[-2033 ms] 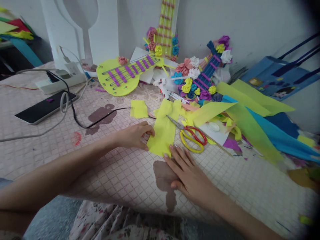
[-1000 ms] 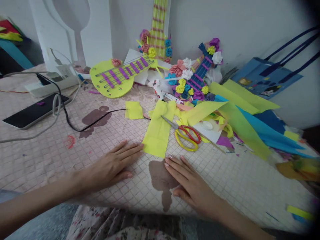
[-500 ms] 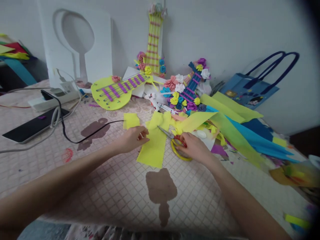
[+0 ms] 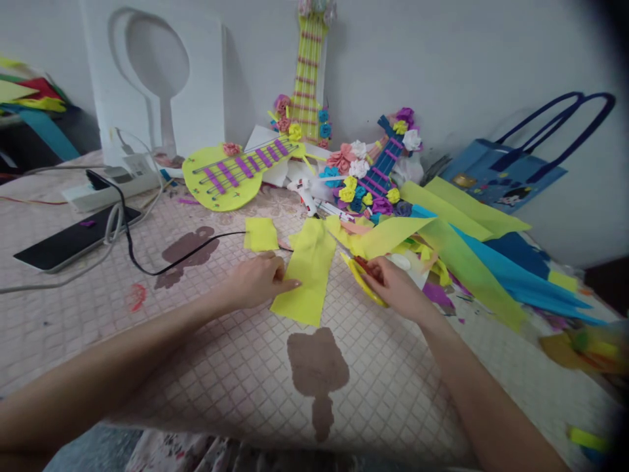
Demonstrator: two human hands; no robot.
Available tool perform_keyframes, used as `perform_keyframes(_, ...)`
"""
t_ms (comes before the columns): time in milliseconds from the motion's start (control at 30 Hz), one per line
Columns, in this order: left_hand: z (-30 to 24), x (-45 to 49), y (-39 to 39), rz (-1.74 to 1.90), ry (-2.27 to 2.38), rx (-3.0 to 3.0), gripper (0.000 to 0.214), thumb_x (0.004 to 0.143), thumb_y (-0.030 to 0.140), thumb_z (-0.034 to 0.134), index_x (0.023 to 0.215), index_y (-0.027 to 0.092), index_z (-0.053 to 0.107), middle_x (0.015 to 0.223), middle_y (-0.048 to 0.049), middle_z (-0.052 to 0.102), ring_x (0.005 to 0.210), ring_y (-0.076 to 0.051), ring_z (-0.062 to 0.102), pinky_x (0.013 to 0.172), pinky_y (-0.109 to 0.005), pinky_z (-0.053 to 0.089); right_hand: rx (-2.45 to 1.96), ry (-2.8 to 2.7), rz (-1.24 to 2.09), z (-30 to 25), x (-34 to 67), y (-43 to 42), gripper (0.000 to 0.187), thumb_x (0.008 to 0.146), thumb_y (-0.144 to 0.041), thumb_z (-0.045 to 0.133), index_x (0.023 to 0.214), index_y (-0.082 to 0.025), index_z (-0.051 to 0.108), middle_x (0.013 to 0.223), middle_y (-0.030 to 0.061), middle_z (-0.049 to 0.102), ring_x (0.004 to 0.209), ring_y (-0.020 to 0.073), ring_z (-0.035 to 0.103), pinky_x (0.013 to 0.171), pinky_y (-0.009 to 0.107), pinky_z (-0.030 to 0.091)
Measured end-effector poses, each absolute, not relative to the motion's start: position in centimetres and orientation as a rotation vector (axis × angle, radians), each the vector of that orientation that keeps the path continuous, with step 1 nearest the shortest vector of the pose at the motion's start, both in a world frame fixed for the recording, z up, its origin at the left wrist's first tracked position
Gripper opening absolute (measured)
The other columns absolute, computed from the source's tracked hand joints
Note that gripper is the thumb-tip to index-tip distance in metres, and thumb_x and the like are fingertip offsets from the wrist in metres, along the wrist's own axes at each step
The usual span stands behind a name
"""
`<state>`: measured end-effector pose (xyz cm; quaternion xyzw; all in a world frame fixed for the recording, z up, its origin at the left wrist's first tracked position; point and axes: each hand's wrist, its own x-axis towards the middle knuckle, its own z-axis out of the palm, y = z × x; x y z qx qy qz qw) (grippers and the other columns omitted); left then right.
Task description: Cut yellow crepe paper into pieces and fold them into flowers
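A yellow crepe paper strip lies on the quilted tablecloth in front of me. Bent fingers and a thumb resting on its left edge show my left hand closed at the strip; the fingertips underneath are hidden. In my right hand are scissors with a yellow and red handle, my fingers closed around the grip. Their blades point up and left, over the strip's far right edge. Just beyond my left hand is a smaller yellow paper piece.
Paper guitars, one yellow and one blue, rest at the back beside a white glue gun. Crepe sheets spread to the right near a blue bag. Left are a black phone-like slab, cables and a power strip.
My left hand has come down and its thumb now touches the paper strip. The scissors have turned and shifted right with my right hand. The view has shifted slightly.
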<state>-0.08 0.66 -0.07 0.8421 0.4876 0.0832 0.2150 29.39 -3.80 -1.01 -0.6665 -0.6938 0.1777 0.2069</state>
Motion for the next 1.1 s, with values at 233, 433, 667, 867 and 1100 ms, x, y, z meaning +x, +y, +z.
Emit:
perform_keyframes(233,-1.9,-0.3,1.4,0.318,1.209,2.253,0.02,0.071,0.036,0.063,0.071,0.017,0.056,0.07,-0.0009,0.06,0.061,-0.013,0.051,0.053,-0.023,0.03,-1.31,-1.314,1.269,0.4,27.5,-4.4,0.036,0.071,-0.051,0.066,0.085,-0.021,0.051,0.064,-0.0041,0.044,0.049,0.0092,0.038,0.045,0.025,0.035)
perform_keyframes(433,-2.2,-0.3,1.7,0.52,1.183,2.08,0.016,0.072,0.03,0.063,0.074,0.017,0.056,0.064,0.0008,0.056,0.057,-0.011,0.049,0.053,-0.023,0.033,-1.112,-1.236,1.4,-0.1,25.6,-4.6,0.027,0.076,-0.041,0.067,0.082,-0.023,0.048,0.059,-0.0061,0.045,0.045,0.0094,0.042,0.041,0.024,0.032)
perform_keyframes(667,-0.9,0.0,1.4,0.581,0.774,1.097,0.023,0.075,0.03,0.066,0.089,0.014,0.057,0.066,0.0038,0.045,0.053,-0.006,0.042,0.052,-0.02,0.033,-1.026,-1.172,1.4,-0.4,24.7,-4.9,0.022,0.079,-0.034,0.065,0.077,-0.023,0.046,0.052,-0.0068,0.046,0.042,0.0092,0.042,0.041,0.024,0.032)
perform_keyframes(867,-0.1,0.3,0.6,0.492,0.535,0.67,0.021,0.079,0.026,0.068,0.09,0.011,0.058,0.069,0.0028,0.045,0.06,-0.006,0.046,0.054,-0.018,0.037,-0.981,-1.17,1.372,-0.8,23.8,-5.1,0.024,0.078,-0.035,0.065,0.075,-0.023,0.045,0.051,-0.0071,0.044,0.041,0.0096,0.041,0.039,0.023,0.032)
perform_keyframes(1100,-0.2,0.0,0.4,0.469,0.472,0.642,0.028,0.073,0.01,0.071,0.097,0.013,0.058,0.074,0.0028,0.048,0.065,-0.005,0.049,0.061,-0.018,0.04,-1.056,-1.168,1.351,-1.4,24.0,-5.0,0.023,0.078,-0.036,0.066,0.077,-0.023,0.046,0.052,-0.0063,0.046,0.041,0.0095,0.043,0.039,0.024,0.031)
